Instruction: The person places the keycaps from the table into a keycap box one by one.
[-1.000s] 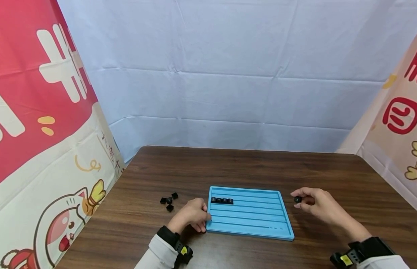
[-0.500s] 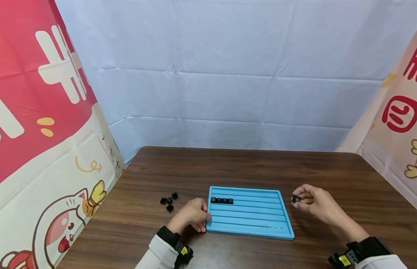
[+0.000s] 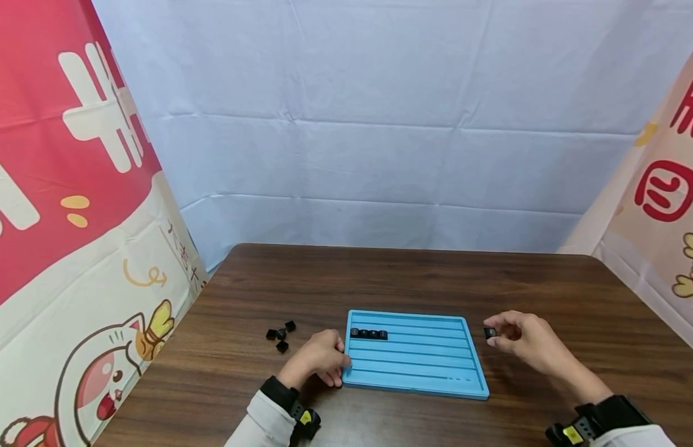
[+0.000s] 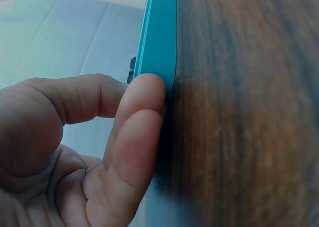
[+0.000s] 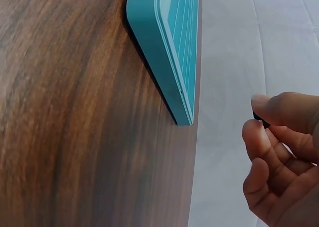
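A light-blue ridged tray (image 3: 419, 357) lies flat on the table, with a short row of black keycaps (image 3: 369, 334) in one of its upper left grooves. My left hand (image 3: 322, 357) holds the tray at its left edge. In the left wrist view, curled fingers (image 4: 139, 142) press against the tray's side wall near the corner. Right of the tray, my right hand (image 3: 528, 335) pinches a single black keycap (image 3: 489, 333) between thumb and fingertips. The right wrist view shows that keycap (image 5: 257, 117) mostly covered by the fingers.
Several loose black keycaps (image 3: 282, 334) lie on the brown wooden table (image 3: 413, 270), left of the tray. A pale blue cloth (image 3: 346, 124) hangs behind the table. Printed cloths hang at the left (image 3: 100, 261) and right (image 3: 654, 205).
The keycap in my right hand has turned between the fingers and shifted slightly left. My left hand, the tray and the other keycaps stay where they were.
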`<state>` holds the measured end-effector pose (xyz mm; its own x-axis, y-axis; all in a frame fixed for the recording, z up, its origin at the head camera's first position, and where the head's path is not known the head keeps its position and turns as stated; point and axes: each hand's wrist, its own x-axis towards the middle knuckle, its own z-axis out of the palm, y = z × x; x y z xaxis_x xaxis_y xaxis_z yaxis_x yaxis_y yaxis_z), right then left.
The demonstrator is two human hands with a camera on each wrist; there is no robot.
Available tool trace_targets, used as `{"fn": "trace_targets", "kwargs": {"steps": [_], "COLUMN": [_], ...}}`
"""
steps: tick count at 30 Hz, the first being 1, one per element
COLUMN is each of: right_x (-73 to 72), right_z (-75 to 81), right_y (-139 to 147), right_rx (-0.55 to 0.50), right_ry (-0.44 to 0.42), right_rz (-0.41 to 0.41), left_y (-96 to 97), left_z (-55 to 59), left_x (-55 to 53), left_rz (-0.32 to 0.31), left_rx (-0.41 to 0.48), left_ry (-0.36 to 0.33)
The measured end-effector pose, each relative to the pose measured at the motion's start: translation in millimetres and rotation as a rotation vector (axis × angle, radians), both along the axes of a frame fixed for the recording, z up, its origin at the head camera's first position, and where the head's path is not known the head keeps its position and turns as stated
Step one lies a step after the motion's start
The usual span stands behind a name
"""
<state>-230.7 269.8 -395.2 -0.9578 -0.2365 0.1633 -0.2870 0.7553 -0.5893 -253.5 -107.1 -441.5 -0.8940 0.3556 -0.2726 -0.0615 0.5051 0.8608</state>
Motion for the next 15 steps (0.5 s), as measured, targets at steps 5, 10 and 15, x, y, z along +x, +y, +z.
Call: {"fn": "trace_targets", "kwargs": {"steps": [5, 10, 15], "right_x": [-0.3, -1.0, -2.1], "right_z": [-1.0, -1.3, -1.7], "right_y": [-0.7, -1.2, -2.9], "right_rx": [-0.024, -0.024, -0.018], "right_ry": [-0.038, -0.044, -0.037], "right_rz": [-0.002, -0.001, -0.002], "left_y": [0.0, 0.4, 0.7], "left_z": [-0.7, -1.9, -2.3], "left_x": [-0.1, -0.2, -0.9], "left_rz": [0.001, 0.003, 0.004], "left_rx": [-0.001, -0.001, -0.001], "left_ry": [-0.001, -0.001, -0.003]}}
